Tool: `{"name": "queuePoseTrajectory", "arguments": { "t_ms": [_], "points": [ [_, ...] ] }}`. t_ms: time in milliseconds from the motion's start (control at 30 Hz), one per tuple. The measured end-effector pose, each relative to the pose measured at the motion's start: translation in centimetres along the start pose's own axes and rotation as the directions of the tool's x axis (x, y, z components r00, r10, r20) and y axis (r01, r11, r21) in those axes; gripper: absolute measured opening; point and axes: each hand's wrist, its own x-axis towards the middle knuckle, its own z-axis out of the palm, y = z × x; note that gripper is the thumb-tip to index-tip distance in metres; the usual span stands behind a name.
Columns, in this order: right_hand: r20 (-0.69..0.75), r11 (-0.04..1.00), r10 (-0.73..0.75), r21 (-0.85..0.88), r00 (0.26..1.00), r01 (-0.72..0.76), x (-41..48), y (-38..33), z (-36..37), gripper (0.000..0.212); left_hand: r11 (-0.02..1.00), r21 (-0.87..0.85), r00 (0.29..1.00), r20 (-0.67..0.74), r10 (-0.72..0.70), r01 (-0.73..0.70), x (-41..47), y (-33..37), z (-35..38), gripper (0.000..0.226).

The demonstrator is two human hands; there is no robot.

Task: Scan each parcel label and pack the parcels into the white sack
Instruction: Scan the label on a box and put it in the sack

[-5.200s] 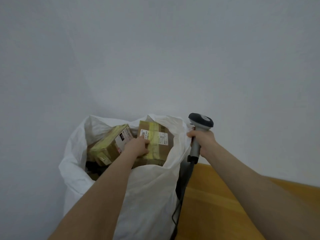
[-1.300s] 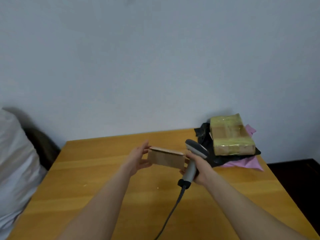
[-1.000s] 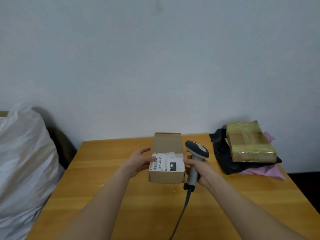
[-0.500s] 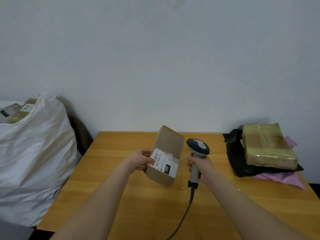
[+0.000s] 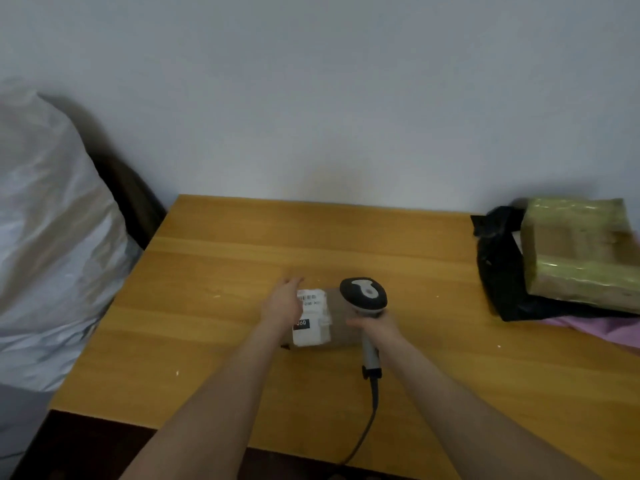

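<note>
A small brown cardboard box (image 5: 341, 327) with a white label (image 5: 311, 320) facing up lies low over the middle of the wooden table (image 5: 214, 327). My left hand (image 5: 282, 304) holds the box by its left side and covers part of the label. My right hand (image 5: 375, 325) grips the handle of the grey barcode scanner (image 5: 363, 294), whose dark head hangs over the box's right half. The white sack (image 5: 52, 237) stands bulging off the table's left edge. Its opening is out of view.
At the table's right end a tape-wrapped cardboard parcel (image 5: 581, 251) rests on a black plastic bag (image 5: 498, 275), with a pink bag (image 5: 609, 330) under them. The scanner's cable (image 5: 367, 424) runs off the table's near edge. A white wall is behind.
The box, held tilted on edge half a second ago, has come down flat with its label up. The scanner head has moved over it. The view has dropped toward the table.
</note>
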Motion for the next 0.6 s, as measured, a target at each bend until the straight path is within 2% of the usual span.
{"name": "queuePoseTrajectory", "arguments": {
  "t_ms": [67, 100, 167, 267, 333, 400, 500, 600],
  "points": [
    [0.025, 1.000, -0.003, -0.017, 1.000, 0.004, 0.8, 0.1, 0.8, 0.051, 0.977, -0.130, 0.983, -0.050, -0.178, 0.171, -0.7, -1.9, 0.8, 0.064],
    [0.037, 0.999, -0.007, -0.043, 0.999, 0.009, 1.1, 0.1, 1.2, 0.049, 0.933, -0.232, 0.956, -0.038, -0.292, 0.276, -1.1, -2.8, 1.1, 0.068],
    [0.059, 0.992, -0.009, -0.128, 0.998, 0.017, 1.6, 0.3, 1.9, 0.044, 0.795, -0.425, 0.893, 0.082, -0.443, 0.433, -1.9, -4.6, 1.8, 0.073],
    [0.085, 0.982, -0.008, -0.186, 0.996, 0.024, 2.4, 0.7, 2.7, 0.039, 0.585, -0.629, 0.851, 0.279, -0.446, 0.513, -2.6, -5.8, 3.2, 0.062],
    [0.097, 0.974, -0.009, -0.225, 0.995, 0.031, 2.7, 0.9, 3.0, 0.036, 0.495, -0.687, 0.838, 0.345, -0.422, 0.532, -2.5, -5.8, 3.9, 0.057],
    [0.109, 0.967, -0.005, -0.253, 0.994, 0.033, 2.7, 0.9, 3.1, 0.035, 0.425, -0.729, 0.833, 0.375, -0.407, 0.536, -2.3, -5.6, 4.5, 0.054],
    [0.108, 0.980, -0.002, -0.198, 0.994, 0.023, 2.6, 0.8, 2.7, 0.036, 0.324, -0.790, 0.836, 0.393, -0.383, 0.520, -2.3, -5.4, 4.6, 0.045],
    [0.106, 0.987, -0.001, -0.157, 0.994, 0.018, 2.1, 0.6, 2.3, 0.037, 0.277, -0.822, 0.847, 0.391, -0.361, 0.497, -2.7, -5.4, 4.0, 0.035]
  ]
}}
